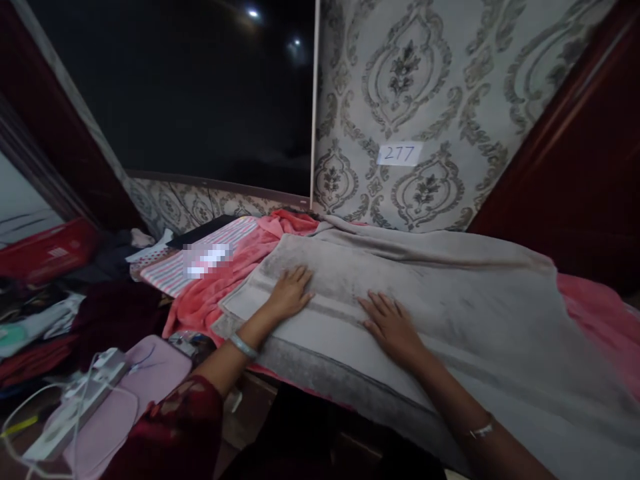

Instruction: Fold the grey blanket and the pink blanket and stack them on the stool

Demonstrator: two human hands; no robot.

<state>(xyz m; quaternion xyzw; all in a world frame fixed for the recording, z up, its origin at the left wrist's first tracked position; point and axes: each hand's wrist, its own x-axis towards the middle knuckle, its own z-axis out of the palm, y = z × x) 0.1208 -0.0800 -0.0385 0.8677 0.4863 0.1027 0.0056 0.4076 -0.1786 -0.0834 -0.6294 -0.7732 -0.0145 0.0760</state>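
Note:
A large grey plush cloth [345,263], with a paler band along it, lies spread and partly folded before me. My left hand [290,292] rests flat near its left end, fingers stretched and slightly apart. Farther right, my right hand [393,327] presses palm down on the same cloth with its fingers spread. Neither hand grips anything. Beneath the grey cloth, a coral-pink blanket [220,283] shows at the left and right ends. The grey cloth's back part lies in loose folds near the wall.
A striped cloth [170,270] sits on the left by the blanket. On the near left, a white power strip [75,407] with cables lies over a pink pad [160,363]. Piled clothes and a red box [50,250] are farther left. A large dark screen [190,87] stands behind.

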